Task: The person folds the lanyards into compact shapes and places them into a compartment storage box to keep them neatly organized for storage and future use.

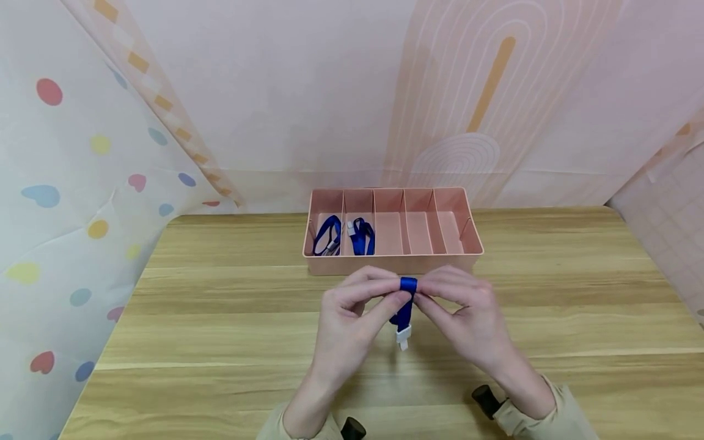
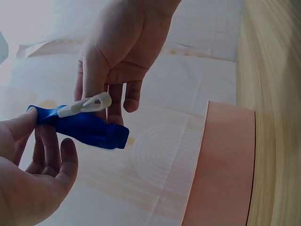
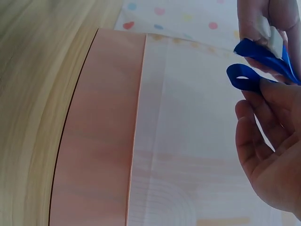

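A folded blue lanyard [image 1: 404,313] with a white plastic clip [image 1: 403,337] hangs between both hands, above the table in front of the pink box. My left hand [image 1: 352,321] pinches its top fold from the left between thumb and fingers. From the other side, my right hand [image 1: 467,308] pinches the strap at the same height. In the left wrist view the bundled lanyard [image 2: 89,131] lies flat in layers, its clip [image 2: 84,105] pointing toward the right hand. The right wrist view shows a loop of the strap [image 3: 242,77] at the right thumb.
A pink divided box [image 1: 390,264] stands behind the hands, against the patterned backdrop [image 1: 330,91]. Its leftmost compartment holds a coiled blue lanyard [image 1: 328,235]; the one beside it holds another folded lanyard [image 1: 362,237]. The wooden table [image 1: 220,318] extends to both sides.
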Demonstrator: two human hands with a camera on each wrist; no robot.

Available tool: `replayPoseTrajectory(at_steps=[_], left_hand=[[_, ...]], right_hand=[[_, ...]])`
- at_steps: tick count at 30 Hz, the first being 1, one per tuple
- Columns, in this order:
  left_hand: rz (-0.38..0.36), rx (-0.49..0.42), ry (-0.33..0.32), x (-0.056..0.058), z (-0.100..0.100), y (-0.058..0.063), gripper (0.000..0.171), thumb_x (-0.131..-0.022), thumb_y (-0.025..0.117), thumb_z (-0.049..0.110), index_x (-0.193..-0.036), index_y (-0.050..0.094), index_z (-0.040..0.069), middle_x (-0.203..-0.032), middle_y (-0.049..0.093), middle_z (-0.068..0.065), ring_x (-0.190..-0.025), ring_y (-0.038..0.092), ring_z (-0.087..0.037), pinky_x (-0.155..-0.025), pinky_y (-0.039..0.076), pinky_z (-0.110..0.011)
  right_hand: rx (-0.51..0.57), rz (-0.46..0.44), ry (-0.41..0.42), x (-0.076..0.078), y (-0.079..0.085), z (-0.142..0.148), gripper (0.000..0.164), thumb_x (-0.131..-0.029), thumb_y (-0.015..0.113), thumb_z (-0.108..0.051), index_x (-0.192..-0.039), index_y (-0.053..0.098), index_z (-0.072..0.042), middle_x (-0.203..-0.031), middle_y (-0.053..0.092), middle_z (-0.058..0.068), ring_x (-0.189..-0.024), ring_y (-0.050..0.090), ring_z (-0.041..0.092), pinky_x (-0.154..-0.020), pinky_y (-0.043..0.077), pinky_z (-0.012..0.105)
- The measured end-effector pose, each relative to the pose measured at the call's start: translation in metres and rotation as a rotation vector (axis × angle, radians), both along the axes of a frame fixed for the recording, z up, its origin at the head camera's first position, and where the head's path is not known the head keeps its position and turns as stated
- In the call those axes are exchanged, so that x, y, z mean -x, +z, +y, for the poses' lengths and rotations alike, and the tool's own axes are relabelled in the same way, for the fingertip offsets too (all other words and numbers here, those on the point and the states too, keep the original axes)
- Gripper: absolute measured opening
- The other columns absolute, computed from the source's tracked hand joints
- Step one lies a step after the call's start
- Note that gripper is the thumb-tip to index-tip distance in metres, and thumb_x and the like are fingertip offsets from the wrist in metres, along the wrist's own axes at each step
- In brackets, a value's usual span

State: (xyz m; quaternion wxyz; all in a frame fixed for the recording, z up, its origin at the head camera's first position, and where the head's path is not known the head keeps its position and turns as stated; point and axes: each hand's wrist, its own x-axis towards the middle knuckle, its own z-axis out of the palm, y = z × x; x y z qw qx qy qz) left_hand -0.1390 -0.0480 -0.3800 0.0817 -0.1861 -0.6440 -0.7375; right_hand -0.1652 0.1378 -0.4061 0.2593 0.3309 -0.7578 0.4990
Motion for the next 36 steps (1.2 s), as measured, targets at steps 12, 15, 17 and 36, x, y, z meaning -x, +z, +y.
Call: replayPoseTrajectory(at_steps=[12,15,17,36], left_hand=[[-0.041,0.095,0.109,0.0016,-0.0006,0.0002,0.013,-0.087,0.079,-0.005,-0.099,0.078,-0.009,-0.093,0.076,-0.026,-0.095,0.065,-0.001,-0.084,0.057,-0.021],[-0.018,0.098,0.124,0.0027,-0.0003,-0.0015,0.012,-0.086,0.08,-0.005,-0.098,0.078,-0.009,-0.092,0.075,-0.026,-0.097,0.065,-0.004,-0.087,0.057,-0.023],[-0.016,0.089,0.118,0.003,-0.0006,-0.002,0.012,-0.087,0.079,-0.004,-0.098,0.078,-0.01,-0.094,0.075,-0.027,-0.099,0.067,-0.004,-0.09,0.057,-0.023],[-0.027,0.04,-0.028,0.0015,-0.0023,-0.0015,0.017,-0.093,0.076,0.002,-0.099,0.074,-0.014,-0.097,0.071,-0.034,-0.101,0.071,-0.006,-0.097,0.059,-0.027]], right_hand=[[-0.019,-0.043,0.045,-0.0028,0.0011,-0.0039,0.031,-0.077,0.077,0.021,-0.1,0.082,0.001,-0.093,0.082,0.014,-0.088,0.075,0.011,-0.083,0.058,0.014],[-0.038,-0.097,0.057,-0.0041,0.0024,-0.0038,0.03,-0.081,0.076,0.02,-0.103,0.082,0.001,-0.096,0.082,0.013,-0.092,0.076,0.008,-0.084,0.058,0.014],[-0.055,-0.128,0.057,-0.0047,0.0031,-0.0034,0.029,-0.083,0.075,0.019,-0.104,0.082,0.0,-0.097,0.083,0.013,-0.094,0.076,0.007,-0.085,0.058,0.013],[-0.014,-0.097,0.025,-0.005,0.0027,-0.0041,0.032,-0.08,0.075,0.022,-0.102,0.082,0.001,-0.092,0.082,0.012,-0.086,0.072,0.003,-0.077,0.055,0.014]])
